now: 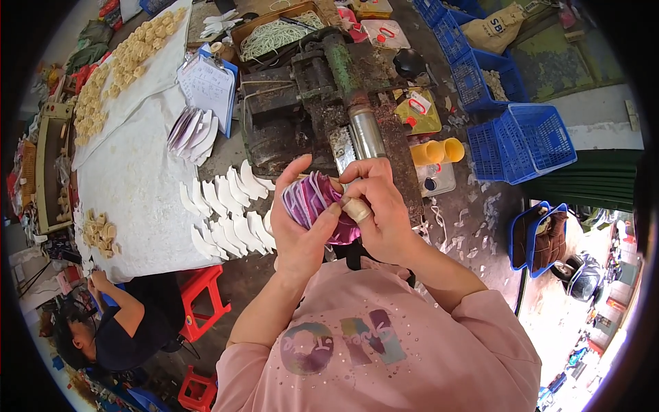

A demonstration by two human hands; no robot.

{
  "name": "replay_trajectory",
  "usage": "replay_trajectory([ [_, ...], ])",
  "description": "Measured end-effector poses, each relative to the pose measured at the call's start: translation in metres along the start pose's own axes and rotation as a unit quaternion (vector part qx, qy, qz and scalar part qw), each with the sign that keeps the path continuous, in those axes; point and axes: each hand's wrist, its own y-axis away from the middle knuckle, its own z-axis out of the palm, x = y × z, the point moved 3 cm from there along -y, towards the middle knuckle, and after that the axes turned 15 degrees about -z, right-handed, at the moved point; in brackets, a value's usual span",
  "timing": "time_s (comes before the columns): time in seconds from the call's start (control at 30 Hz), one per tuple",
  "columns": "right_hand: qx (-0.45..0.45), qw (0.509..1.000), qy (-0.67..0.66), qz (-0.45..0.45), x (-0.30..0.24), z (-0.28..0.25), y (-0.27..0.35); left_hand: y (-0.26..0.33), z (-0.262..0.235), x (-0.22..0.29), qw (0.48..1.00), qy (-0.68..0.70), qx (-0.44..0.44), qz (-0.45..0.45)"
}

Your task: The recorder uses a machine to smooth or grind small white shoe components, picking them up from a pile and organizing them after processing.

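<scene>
Left hand cupped around a fanned stack of purple pieces, thumb up along the far edge, fingers wrapped beneath. Right hand pinched on the top edge of the same stack, a tan wrap on one finger. Stack held in the air, close to the chest, above the front of a dark greasy machine with a green roller and a shiny steel cylinder just behind the hands.

To the left, a table under a white cloth; near its edge, rows of white curved pieces overlapping like scales, thin and flat with pointed tips. Further up the cloth, another fanned bundle, pale with purple faces, beside a clipboard with paper. Heaps of small cream-coloured lumps along the far side and a smaller pile near the front corner.

Behind the machine, a wooden tray of pale cords. To the right, two yellow cups lying on their sides, a yellow jug, and blue plastic crates with open lattice walls. White scraps scattered over the dark floor. Red plastic stool under the table edge; another person in a dark top seated lower left, reaching toward the table. Pink sleeves and a pink top with a sequinned print filling the lower middle
</scene>
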Motion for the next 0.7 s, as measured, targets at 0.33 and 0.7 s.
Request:
replay_trajectory([
  [0.33,-0.037,0.999,0.006,0.030,-0.003,-0.011,0.001,-0.006,-0.002,0.011,0.995,-0.096,-0.022,-0.026],
  [0.7,-0.101,0.992,0.074,-0.008,-0.009,-0.019,-0.016,-0.005,-0.011,0.011,0.999,-0.004,-0.049,0.002],
])
